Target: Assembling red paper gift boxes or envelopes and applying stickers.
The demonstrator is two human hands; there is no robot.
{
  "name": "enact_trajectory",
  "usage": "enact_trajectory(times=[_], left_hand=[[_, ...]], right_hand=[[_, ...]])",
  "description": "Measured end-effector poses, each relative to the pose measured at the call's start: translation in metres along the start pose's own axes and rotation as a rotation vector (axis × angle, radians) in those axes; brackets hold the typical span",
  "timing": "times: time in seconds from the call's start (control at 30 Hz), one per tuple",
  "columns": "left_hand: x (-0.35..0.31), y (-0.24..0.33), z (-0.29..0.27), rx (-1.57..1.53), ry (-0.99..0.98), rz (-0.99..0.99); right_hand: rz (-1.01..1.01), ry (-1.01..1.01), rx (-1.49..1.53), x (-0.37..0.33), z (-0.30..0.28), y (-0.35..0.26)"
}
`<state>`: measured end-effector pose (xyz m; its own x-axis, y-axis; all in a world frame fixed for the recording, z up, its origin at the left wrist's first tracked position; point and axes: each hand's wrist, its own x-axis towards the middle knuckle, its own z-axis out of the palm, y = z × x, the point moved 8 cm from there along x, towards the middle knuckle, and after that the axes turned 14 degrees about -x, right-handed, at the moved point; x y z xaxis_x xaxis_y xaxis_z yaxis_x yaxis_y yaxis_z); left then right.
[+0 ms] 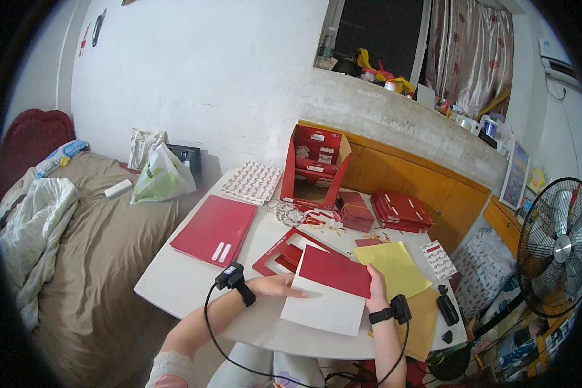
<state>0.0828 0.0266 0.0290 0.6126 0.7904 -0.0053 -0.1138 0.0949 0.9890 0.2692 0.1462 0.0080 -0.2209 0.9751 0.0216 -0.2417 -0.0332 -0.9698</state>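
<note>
One left hand (279,285) and one right hand (377,288) pinch one red-and-white card (333,291) over the table (171,278), beside one yellow sheet (398,268).

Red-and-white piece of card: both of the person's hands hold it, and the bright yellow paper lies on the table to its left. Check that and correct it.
One thing is wrong: the head view shows the bright yellow paper to the right of the red-and-white piece, not to its left. The left hand and right hand do both hold the piece.
</note>
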Motion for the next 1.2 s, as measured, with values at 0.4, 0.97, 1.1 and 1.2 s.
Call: enact_trajectory(times=[0.4,0.97,1.1,1.2], left_hand=[[-0.001,0.012,-0.038,-0.344,0.491,0.201],[0.003,0.009,-0.036,-0.311,0.393,0.266],[0.004,0.016,-0.032,-0.252,0.356,0.325],[0.003,0.022,-0.031,-0.236,0.291,0.392]], right_hand=[[-0.024,-0.344,0.091,-0.022,0.043,-0.016],[-0.013,-0.306,-0.429,-0.022,0.039,0.0],[-0.106,-0.297,-0.418,-0.019,0.033,-0.001],[-0.197,-0.282,-0.464,-0.021,0.035,-0.007]])
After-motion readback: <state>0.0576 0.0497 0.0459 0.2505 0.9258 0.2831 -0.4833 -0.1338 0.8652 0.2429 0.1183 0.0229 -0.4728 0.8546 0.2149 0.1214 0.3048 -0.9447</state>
